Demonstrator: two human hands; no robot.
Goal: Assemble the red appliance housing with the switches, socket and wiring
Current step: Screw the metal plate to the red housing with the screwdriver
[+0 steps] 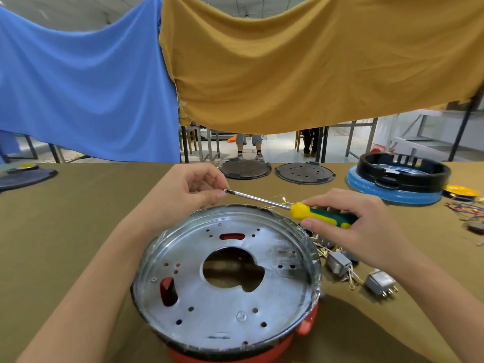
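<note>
Two hands work above the red appliance housing point(227, 284), which sits upside down on the olive-brown table point(78, 231) close to us, its silvery metal base plate point(275, 292) facing up with a large keyhole-shaped opening in the middle and many small holes around it. Our right hand point(358, 231) curls round the yellow-and-green handle of a screwdriver point(314, 214), holding it nearly level over the far rim of the housing. Our left hand point(193, 187) pinches the tip of the steel shaft between thumb and fingertips; whether a screw sits there we cannot tell. A round stamped mark shows on the plate near its front edge, but we cannot read it, and we see no legible brand or label anywhere.

Just right of the housing lie two grey switches point(337, 263) with metal prongs and pale wires ending in brass terminals. Farther right, a tangle of coloured wiring point(466, 208) lies near the table edge. Along the far side lie two dark round plates point(246, 169), and a black ring rests on a blue housing point(392, 191). Blue cloth point(78, 79) and mustard cloth point(314, 69) hang behind the table.
</note>
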